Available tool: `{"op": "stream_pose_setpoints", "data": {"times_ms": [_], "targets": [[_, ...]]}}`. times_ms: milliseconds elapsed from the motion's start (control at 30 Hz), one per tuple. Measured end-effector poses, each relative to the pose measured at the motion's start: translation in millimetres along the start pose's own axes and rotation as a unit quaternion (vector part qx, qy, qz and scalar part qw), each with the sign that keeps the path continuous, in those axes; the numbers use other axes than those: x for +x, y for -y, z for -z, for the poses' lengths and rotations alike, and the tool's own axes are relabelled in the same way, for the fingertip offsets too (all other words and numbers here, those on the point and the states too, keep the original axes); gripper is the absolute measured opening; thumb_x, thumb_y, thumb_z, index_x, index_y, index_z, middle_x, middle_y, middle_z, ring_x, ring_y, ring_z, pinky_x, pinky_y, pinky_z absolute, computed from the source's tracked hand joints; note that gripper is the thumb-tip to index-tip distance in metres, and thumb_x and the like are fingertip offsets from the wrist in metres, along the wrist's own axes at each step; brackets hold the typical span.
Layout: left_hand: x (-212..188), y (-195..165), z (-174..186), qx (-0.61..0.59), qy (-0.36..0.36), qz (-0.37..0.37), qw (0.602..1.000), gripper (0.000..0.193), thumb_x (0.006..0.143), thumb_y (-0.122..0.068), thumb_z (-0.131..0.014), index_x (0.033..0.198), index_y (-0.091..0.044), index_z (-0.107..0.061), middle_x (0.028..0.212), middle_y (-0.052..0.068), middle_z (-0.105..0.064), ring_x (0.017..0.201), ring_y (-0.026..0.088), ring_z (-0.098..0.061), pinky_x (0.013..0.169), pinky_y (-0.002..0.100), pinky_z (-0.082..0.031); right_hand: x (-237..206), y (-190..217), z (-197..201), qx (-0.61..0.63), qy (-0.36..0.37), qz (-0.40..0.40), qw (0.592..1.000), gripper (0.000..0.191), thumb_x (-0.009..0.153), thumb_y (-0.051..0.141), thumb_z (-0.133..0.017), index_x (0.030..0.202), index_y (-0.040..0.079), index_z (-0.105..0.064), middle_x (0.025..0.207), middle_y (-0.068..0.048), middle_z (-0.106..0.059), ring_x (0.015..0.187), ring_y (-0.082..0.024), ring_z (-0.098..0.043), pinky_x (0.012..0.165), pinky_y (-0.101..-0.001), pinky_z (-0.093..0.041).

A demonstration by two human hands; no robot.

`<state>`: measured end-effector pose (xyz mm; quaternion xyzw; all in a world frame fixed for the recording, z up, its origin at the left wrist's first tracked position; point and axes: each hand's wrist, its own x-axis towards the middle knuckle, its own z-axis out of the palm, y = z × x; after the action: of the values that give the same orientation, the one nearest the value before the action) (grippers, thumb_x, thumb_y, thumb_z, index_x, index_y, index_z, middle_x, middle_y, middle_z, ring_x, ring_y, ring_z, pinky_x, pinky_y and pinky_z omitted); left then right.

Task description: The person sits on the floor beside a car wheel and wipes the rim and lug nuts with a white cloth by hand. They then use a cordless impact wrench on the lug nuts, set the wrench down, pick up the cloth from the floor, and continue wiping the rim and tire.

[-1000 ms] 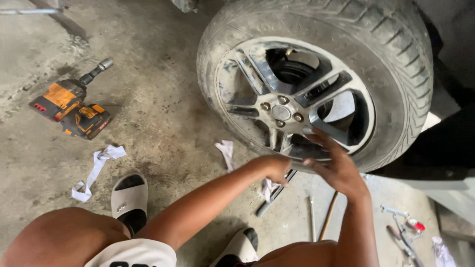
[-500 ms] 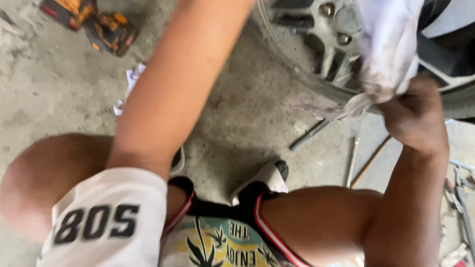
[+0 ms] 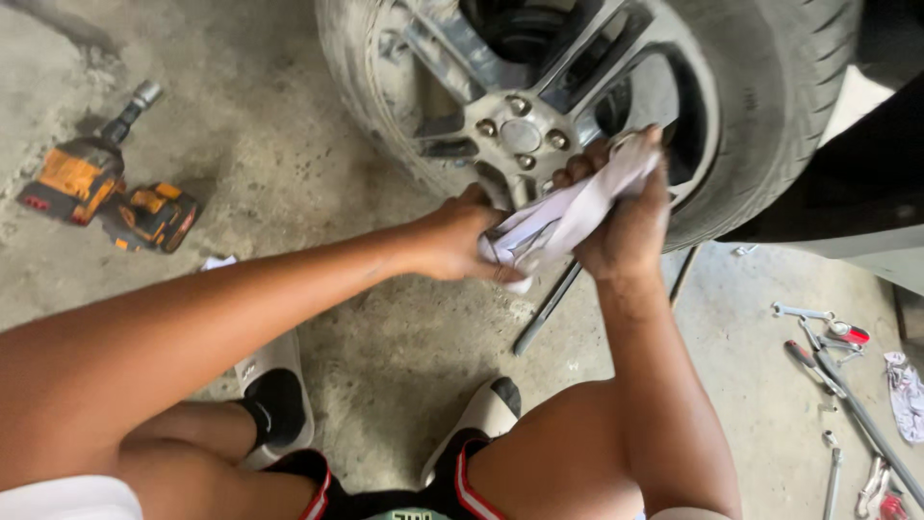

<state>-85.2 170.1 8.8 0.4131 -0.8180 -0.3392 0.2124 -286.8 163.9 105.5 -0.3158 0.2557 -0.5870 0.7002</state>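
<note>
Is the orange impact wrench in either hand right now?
No: the impact wrench lies on the concrete floor, while both hands grip a white rag.

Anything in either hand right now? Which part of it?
Both hands hold one white rag. The left hand pinches its lower end; the right hand has its grip around the upper end, in front of the wheel.

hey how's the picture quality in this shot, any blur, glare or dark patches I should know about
Head view: mostly sharp, with even, soft daylight on the concrete floor; the left hand, right hand and white cloth between them are crisp; the wheel spokes show mild sheen, no harsh glare; deep shadow under the car body at upper right hides detail; the near forearm is slightly soft.
</note>
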Motion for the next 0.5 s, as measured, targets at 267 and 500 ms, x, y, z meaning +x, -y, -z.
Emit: {"op": "stream_pose_setpoints", "data": {"times_ms": [267,500], "targets": [[3,-18,-9,-0.195,0.077,-0.091,0.973,0.128,0.051,-0.052,-0.097,0.148,0.000,-0.030,0.140,0.019,-0.053,0.126,0.026,-0.058,0.107,0.039,-0.049,-16,-24,-27,0.046,0.102,-0.044,0.993,0.031,0.109,0.038,-0.057,0.096,0.010,-0.055,0.089,-0.005,-0.059,0.078,-0.017,-0.056,0.074,-0.0331,-0.048],[15,0,0,-0.344,0.198,-0.111,0.911,0.091,0.071,-0.047,-0.089,0.139,0.000,-0.051,0.127,0.014,-0.068,0.116,0.024,-0.064,0.100,0.035,-0.053,-32,29,-21,-0.231,0.165,0.024,0.959,0.033,0.108,0.038,-0.055,0.105,0.006,-0.061,0.106,-0.013,-0.065,0.119,-0.029,-0.067,0.109,-0.0451,-0.054]]}}
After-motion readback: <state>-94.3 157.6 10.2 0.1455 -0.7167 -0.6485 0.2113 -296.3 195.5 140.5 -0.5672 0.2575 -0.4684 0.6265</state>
